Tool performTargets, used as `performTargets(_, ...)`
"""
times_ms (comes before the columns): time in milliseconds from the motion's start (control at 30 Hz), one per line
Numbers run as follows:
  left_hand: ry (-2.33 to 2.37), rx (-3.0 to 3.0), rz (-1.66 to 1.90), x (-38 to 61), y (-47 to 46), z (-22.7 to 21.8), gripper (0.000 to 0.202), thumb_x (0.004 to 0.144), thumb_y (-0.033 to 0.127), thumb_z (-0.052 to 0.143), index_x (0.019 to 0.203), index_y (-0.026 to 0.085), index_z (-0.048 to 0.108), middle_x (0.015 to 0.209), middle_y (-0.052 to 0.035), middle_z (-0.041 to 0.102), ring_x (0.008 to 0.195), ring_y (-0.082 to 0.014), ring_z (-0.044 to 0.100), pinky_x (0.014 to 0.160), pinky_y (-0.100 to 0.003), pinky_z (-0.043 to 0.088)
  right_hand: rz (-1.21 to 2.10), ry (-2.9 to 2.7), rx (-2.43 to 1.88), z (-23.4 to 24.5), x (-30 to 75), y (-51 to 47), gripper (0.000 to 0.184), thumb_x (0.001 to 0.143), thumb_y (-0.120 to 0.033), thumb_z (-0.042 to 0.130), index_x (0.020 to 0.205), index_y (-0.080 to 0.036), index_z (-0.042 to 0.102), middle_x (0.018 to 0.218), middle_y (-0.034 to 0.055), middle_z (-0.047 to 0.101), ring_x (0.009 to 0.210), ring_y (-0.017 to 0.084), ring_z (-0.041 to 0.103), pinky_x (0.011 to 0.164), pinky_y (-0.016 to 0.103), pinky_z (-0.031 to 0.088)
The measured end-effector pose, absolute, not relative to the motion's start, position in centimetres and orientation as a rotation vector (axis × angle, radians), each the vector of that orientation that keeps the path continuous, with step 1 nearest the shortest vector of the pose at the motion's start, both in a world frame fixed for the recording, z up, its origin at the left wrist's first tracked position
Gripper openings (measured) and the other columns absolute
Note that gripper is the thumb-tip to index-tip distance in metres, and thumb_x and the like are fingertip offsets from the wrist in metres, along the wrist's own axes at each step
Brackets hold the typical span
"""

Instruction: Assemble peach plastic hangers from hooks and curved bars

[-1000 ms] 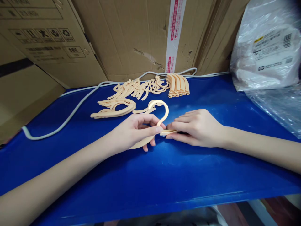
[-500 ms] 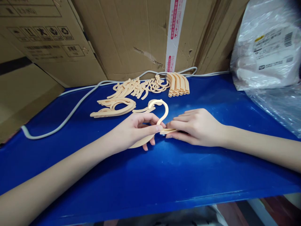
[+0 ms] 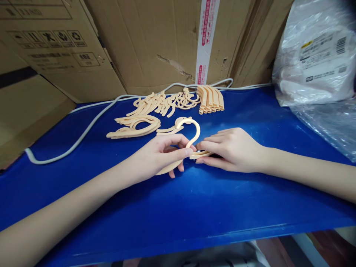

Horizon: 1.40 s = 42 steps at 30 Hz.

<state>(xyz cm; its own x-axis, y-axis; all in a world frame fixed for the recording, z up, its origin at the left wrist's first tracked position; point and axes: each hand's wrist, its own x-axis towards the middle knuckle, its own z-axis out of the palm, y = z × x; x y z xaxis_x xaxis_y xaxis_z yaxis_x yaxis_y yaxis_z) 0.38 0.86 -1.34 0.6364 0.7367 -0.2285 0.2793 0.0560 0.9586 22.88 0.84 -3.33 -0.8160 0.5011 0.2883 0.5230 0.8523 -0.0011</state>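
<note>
Between thumb and fingers, my left hand (image 3: 160,154) grips a beige plastic hanger part with a curved hook (image 3: 198,129) rising above the fingertips. A curved arm of the same part shows below that thumb. My right hand (image 3: 232,150) is closed on a beige hanger arm piece (image 3: 201,154), its inner end close to my left fingertips. Whether the two parts are joined is hidden by the fingers. Just behind my left hand lies another beige hanger piece (image 3: 167,131). A stack of folded beige hangers (image 3: 128,132) rests to its left.
Loose curved pieces (image 3: 147,104), a heap of hooks (image 3: 187,102) and a row of hanger arms (image 3: 211,99) lie at the back of the blue table (image 3: 178,215). A white cable (image 3: 94,124) runs behind them. Cardboard boxes (image 3: 155,40) and a plastic-wrapped package (image 3: 314,70) stand around.
The hook in my left hand has shifted slightly to the right. At my right fingertips, the hanger arm piece has turned a little and shows a wider gap. Both hands are otherwise nearly still.
</note>
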Motion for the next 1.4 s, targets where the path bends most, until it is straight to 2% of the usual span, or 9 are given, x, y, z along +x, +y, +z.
performTargets(267, 0.867, 1.546, 0.402, 0.25, 0.75, -1.33, 0.028, 0.084, 0.042, 0.065, 0.089, 0.015, 0.059, 0.065, 0.0035, 0.055, 0.062, -0.0099, 0.056, 0.047, -0.016, 0.049, -0.141, -2.754, -0.768, -3.29, 22.80, 0.75, 0.036, 0.099, -0.044, 0.039, 0.093, -0.018, 0.064, 0.074, 0.0016, 0.068, 0.058, 0.013, 0.057, 0.058, 0.026, 0.032)
performTargets(667, 0.878, 1.548, 0.415, 0.28, 0.74, -1.34, 0.030, 0.082, 0.043, 0.067, 0.089, 0.015, 0.060, 0.070, 0.0024, 0.055, 0.062, -0.0093, 0.056, 0.046, -0.016, 0.049, -0.148, -2.752, -0.742, -3.40, 22.92, 0.86, 0.038, 0.100, -0.044, 0.038, 0.094, -0.018, 0.066, 0.075, 0.0013, 0.068, 0.060, 0.013, 0.059, 0.059, 0.026, 0.033)
performTargets(1400, 0.906, 1.637, 0.396, 0.37, 0.47, -1.51, 0.023, 0.086, 0.039, 0.064, 0.089, 0.016, 0.060, 0.064, 0.0030, 0.054, 0.060, -0.0094, 0.056, 0.048, -0.014, 0.047, -0.206, -2.760, -0.741, -3.54, 22.87, 0.88, 0.038, 0.100, -0.044, 0.039, 0.097, -0.017, 0.065, 0.077, 0.0023, 0.070, 0.060, 0.013, 0.060, 0.057, 0.027, 0.033)
